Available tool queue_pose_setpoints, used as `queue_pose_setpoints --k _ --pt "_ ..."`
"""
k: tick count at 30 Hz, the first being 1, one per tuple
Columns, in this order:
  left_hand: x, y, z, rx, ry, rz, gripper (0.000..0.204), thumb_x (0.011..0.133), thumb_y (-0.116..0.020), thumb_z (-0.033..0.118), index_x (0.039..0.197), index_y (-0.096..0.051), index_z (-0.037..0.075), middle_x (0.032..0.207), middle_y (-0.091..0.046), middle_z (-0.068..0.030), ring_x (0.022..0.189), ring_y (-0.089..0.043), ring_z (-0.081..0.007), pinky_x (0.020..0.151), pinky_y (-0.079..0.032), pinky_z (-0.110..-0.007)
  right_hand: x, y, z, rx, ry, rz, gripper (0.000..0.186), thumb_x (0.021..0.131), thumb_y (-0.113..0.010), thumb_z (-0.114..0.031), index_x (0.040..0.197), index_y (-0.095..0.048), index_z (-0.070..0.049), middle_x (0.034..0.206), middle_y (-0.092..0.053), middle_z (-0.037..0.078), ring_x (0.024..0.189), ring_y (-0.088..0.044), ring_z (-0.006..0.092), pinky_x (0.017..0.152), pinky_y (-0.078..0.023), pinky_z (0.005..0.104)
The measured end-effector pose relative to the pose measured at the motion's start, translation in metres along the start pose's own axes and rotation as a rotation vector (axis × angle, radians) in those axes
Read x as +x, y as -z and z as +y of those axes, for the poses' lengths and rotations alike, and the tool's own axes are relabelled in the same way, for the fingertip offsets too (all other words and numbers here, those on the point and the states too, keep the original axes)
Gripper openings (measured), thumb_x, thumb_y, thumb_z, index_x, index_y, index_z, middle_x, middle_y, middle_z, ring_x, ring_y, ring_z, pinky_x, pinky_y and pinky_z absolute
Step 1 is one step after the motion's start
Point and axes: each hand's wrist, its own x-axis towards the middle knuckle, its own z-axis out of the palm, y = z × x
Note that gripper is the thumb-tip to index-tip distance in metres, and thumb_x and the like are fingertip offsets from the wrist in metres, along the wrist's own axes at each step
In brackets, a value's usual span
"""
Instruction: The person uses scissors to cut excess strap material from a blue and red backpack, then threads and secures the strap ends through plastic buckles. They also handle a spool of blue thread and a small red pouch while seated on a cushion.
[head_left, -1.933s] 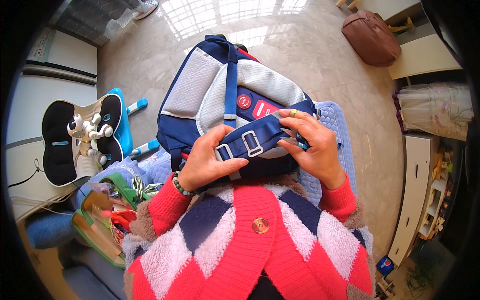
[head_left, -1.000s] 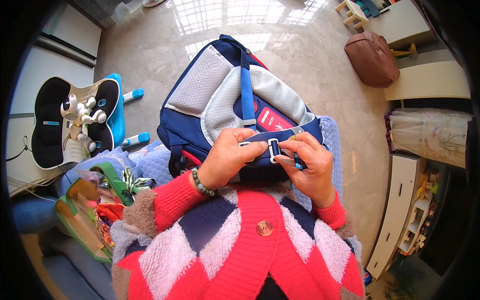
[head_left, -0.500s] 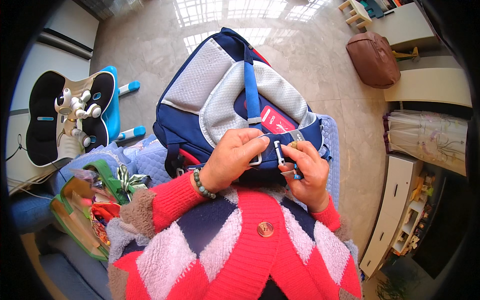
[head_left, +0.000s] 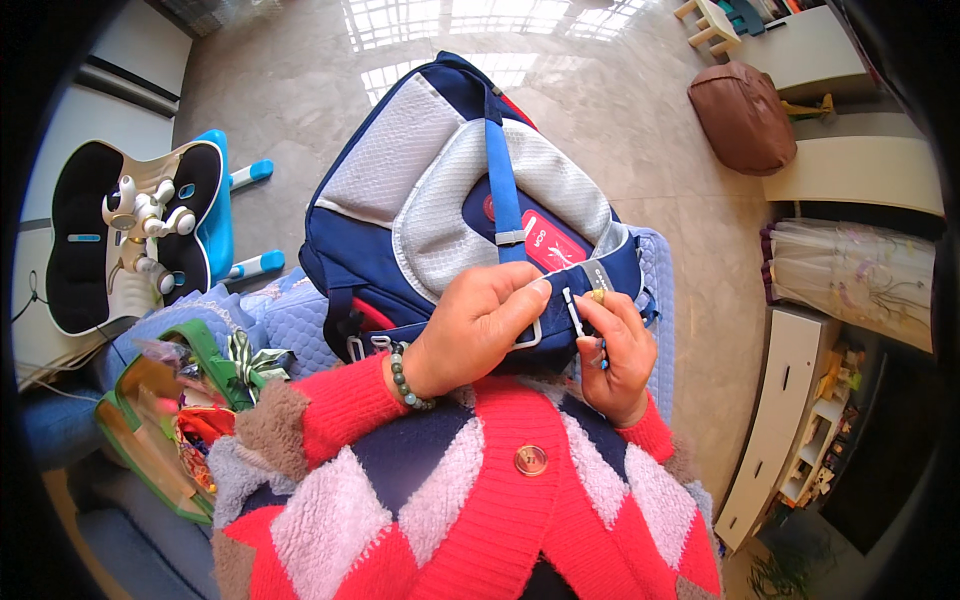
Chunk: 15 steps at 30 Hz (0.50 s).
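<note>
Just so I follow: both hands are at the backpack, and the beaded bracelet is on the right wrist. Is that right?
No: the beaded bracelet is on the wrist of the left hand, as the head view shows. That hand and the right hand are at the backpack.

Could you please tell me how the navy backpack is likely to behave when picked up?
The navy backpack would probably hold its shape, as its grey padding looks thick. The flat blue strap may flop, being thin webbing. I cannot tell its weight.
</note>
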Motion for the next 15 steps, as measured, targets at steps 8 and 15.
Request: queue_pose_setpoints --k 8,15 --pt "0.000 -0.006 0.000 0.184 -0.115 0.019 0.025 0.096 -0.050 0.018 0.081 -0.057 0.000 0.062 -0.053 -0.0132 0.054 -0.053 -0.0161 0.051 -0.040 -0.033 -0.011 0.000 0.002 0.048 -0.051 0.071 0.026 0.089 -0.060 -0.016 0.110 -0.063 0.000 0.097 -0.062 0.019 0.081 -0.066 0.0315 0.066 -0.053 0.0355" --pt "-0.005 0.007 0.004 0.075 0.037 -0.087 0.017 0.091 -0.060 0.016 0.093 -0.063 -0.001 0.073 -0.063 -0.0032 0.064 -0.056 -0.0080 0.056 -0.045 -0.027 -0.006 0.002 -0.008 0.050 -0.081 0.047 0.036 0.074 -0.075 -0.007 0.108 -0.065 -0.004 0.097 -0.063 0.016 0.077 -0.066 0.0288 0.063 -0.053 0.0337"
